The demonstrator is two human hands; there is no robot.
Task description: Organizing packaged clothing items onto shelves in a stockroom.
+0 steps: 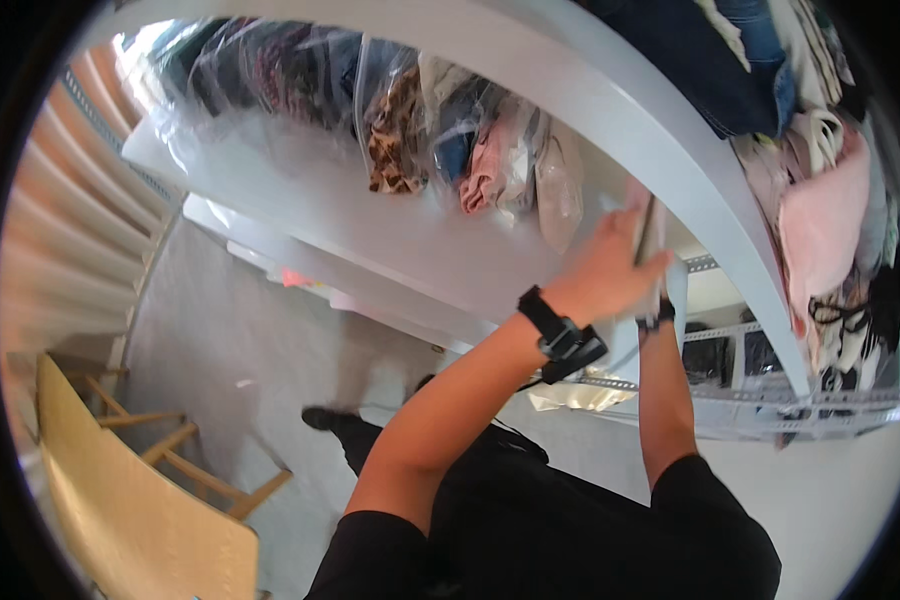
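My left hand, with a black strapped device at its wrist, reaches over the white shelf towards its right end. Its thumb and fingers close around the edge of a pale, pinkish flat bundle; blur keeps me from telling whether it is folded cloth or a package. My right hand is just beyond it, against the bundle's right side. Most of its fingers are hidden behind the bundle and my left hand. Left of the bundle, on the same shelf, a pale garment in clear plastic is nearest to my left hand.
Several bagged clothes, including a leopard-print garment and a pink one, line the shelf. Folded clothes with jeans fill the upper shelf at right. A wooden chair stands lower left, near a beige curtain.
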